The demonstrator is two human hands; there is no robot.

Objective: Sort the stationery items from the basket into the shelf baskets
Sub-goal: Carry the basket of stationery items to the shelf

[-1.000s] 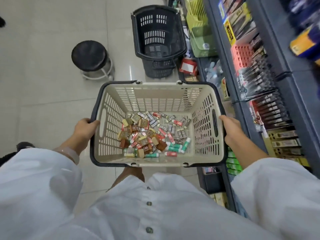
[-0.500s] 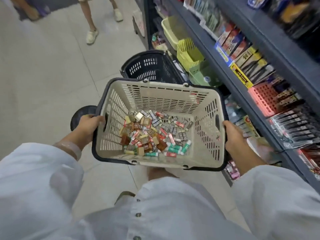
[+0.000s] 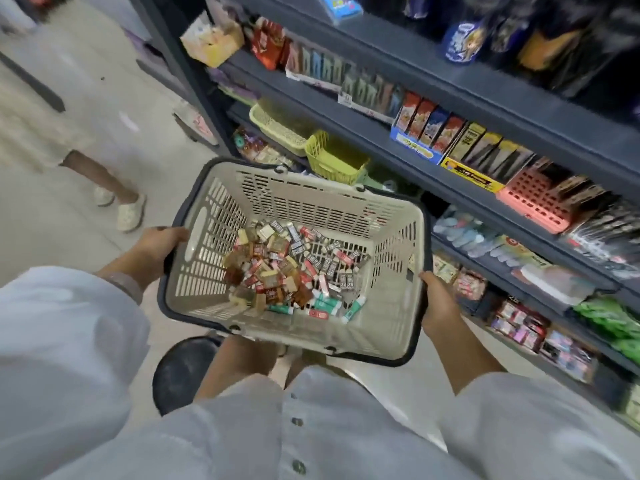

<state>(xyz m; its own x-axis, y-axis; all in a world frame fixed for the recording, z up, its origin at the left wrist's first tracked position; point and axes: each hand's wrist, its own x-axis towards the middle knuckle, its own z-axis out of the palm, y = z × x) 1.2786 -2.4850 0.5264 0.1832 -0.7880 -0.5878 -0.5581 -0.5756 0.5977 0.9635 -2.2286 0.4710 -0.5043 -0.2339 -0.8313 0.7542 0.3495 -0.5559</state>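
Beside the shelf, my left hand [image 3: 157, 245] and right hand [image 3: 437, 301] gripped the tilted basket [image 3: 391, 327]; loose erasers [image 3: 277, 268] risked sliding out

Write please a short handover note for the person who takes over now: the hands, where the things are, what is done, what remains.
Left hand grips the left rim of the beige basket; right hand grips the right rim. The basket is held in the air in front of the shelves.
The stationery items all lie in a loose pile on its bottom.
Yellow shelf basket and pink shelf basket sit on the shelves at the right.
Done: no sorting visible yet.
Left: put the basket down, then sort every item.
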